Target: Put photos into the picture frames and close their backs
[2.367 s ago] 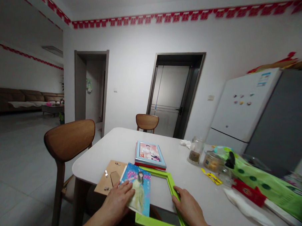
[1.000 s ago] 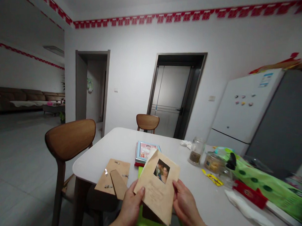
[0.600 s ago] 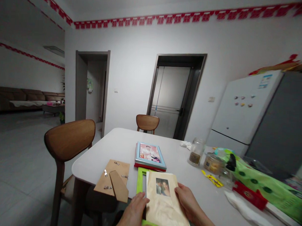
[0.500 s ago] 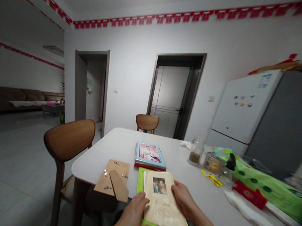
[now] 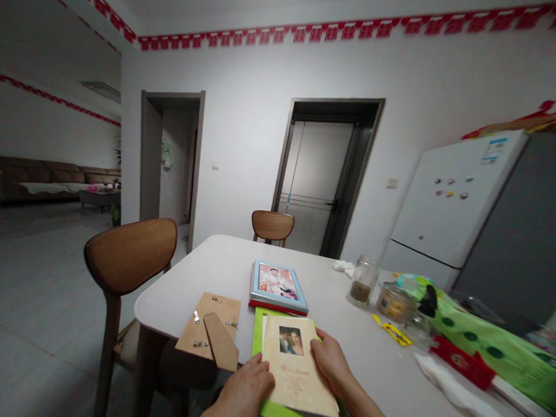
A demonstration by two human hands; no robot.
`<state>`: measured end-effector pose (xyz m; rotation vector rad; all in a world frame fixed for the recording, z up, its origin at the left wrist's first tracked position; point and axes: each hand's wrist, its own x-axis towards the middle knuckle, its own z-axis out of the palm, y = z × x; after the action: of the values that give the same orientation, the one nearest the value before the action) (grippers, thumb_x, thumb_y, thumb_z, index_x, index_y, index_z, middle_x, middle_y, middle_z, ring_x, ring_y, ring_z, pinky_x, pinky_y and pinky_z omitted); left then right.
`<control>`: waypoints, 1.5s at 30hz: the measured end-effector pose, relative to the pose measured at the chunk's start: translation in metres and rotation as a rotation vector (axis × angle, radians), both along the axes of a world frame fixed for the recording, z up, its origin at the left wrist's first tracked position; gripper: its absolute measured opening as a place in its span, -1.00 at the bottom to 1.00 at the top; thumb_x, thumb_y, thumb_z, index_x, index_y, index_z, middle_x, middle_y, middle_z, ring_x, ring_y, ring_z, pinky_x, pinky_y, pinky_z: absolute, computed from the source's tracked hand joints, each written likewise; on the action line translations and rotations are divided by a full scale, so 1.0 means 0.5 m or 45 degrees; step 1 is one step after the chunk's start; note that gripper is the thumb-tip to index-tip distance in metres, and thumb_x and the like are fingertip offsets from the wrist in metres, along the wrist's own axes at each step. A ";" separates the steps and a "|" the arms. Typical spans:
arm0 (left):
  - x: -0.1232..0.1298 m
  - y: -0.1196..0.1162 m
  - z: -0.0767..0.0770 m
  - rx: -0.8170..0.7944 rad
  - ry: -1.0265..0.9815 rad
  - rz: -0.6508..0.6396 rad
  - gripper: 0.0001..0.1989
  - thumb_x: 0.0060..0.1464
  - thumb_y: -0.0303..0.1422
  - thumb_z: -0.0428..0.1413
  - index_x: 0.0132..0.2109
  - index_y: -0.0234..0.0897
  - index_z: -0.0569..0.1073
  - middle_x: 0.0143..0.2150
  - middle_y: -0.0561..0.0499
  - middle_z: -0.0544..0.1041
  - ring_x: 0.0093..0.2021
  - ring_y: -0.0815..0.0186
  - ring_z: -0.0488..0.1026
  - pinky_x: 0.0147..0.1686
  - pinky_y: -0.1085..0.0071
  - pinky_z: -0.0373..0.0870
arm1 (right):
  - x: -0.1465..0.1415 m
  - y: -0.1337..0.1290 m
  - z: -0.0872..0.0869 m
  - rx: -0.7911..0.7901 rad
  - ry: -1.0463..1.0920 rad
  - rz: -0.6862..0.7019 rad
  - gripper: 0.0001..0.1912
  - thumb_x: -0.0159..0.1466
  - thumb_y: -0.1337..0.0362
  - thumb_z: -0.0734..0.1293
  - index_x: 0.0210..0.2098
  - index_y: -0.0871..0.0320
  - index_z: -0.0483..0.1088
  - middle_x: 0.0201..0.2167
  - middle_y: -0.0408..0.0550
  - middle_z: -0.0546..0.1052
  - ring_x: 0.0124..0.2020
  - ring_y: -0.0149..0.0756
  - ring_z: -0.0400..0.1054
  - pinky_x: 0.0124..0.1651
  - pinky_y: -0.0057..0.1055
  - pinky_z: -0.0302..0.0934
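A cream photo card [image 5: 302, 378] with a small picture of two people and printed text lies over a lime-green picture frame [image 5: 258, 333] at the near table edge. My left hand [image 5: 247, 388] is closed at the left side of the frame, fingertips against the card's edge. My right hand [image 5: 330, 361] grips the card's right edge, its fingers partly hidden. Just beyond lies a blue-bordered framed picture [image 5: 277, 281] on top of a red-edged item. Left of my hands rests a brown backing board [image 5: 199, 325] with metal clips and a stand leg.
On the right stand a glass jar [image 5: 363, 283], a tub of food [image 5: 394, 299], a yellow packet [image 5: 395, 331], a red box [image 5: 462, 362] and a green bag [image 5: 488, 347]. Wooden chairs stand at the left [image 5: 133, 257] and far side [image 5: 272, 225] of the white table [image 5: 187, 272].
The card has shifted slightly left and its printed text now shows more clearly. Both hands have moved a little with it. The view has shifted slightly.
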<state>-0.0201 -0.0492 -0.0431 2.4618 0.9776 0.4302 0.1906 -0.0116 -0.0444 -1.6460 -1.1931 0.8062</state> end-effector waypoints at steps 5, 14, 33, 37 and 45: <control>0.003 -0.017 0.005 0.032 0.005 0.008 -0.51 -0.37 -0.38 0.30 -0.21 -0.23 0.32 0.06 -0.07 0.27 0.10 0.12 0.12 0.08 0.24 -0.03 | -0.008 0.001 0.008 0.068 -0.613 -0.028 -0.65 0.00 0.31 0.13 -0.23 0.25 0.34 -0.26 0.11 0.48 -0.25 -0.20 0.35 -0.20 -0.39 0.15; 0.011 -0.007 0.031 -0.025 0.140 -0.056 -0.61 -0.39 -0.30 0.30 -0.33 -0.26 0.36 -0.08 -0.03 0.37 -0.06 0.12 0.28 -0.03 0.28 0.11 | -0.019 -0.017 0.009 -0.076 -1.169 -0.066 -0.62 0.11 0.13 0.09 -0.26 0.26 0.33 -0.29 0.17 0.41 -0.26 -0.14 0.30 -0.28 -0.31 0.11; -0.126 0.017 -0.005 0.158 -0.238 0.453 -0.54 -0.26 -0.52 0.08 -0.09 -0.23 0.33 0.12 -0.10 0.22 0.12 0.13 0.11 0.09 0.19 0.01 | -0.075 -0.033 0.025 0.147 -1.207 0.076 -0.69 0.14 0.18 0.11 -0.28 0.16 0.40 -0.17 0.08 0.36 -0.15 -0.15 0.18 -0.15 -0.30 0.05; -0.181 0.068 -0.047 0.251 -0.099 0.706 -0.44 -0.31 -0.56 0.09 -0.02 -0.35 0.30 0.09 -0.21 0.23 0.11 0.09 0.13 0.08 0.17 0.04 | -0.215 -0.027 0.031 0.317 -1.054 0.426 -0.63 0.10 0.17 0.18 -0.12 0.13 0.32 -0.18 0.04 0.38 -0.13 -0.18 0.18 -0.10 -0.32 0.02; -0.200 0.086 -0.069 0.319 -0.120 0.685 -0.48 -0.21 -0.56 0.05 0.00 -0.31 0.28 0.05 -0.14 0.30 0.07 0.18 0.21 0.06 0.23 0.12 | -0.337 -0.002 -0.004 0.341 -1.062 0.521 -0.65 0.01 0.26 0.25 -0.16 0.08 0.29 -0.22 0.01 0.35 -0.16 -0.16 0.18 -0.15 -0.28 0.05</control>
<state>-0.1203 -0.0061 -0.0777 2.3312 1.6310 0.8804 0.0219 -0.0124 -0.0466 -1.5615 -2.1602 0.1365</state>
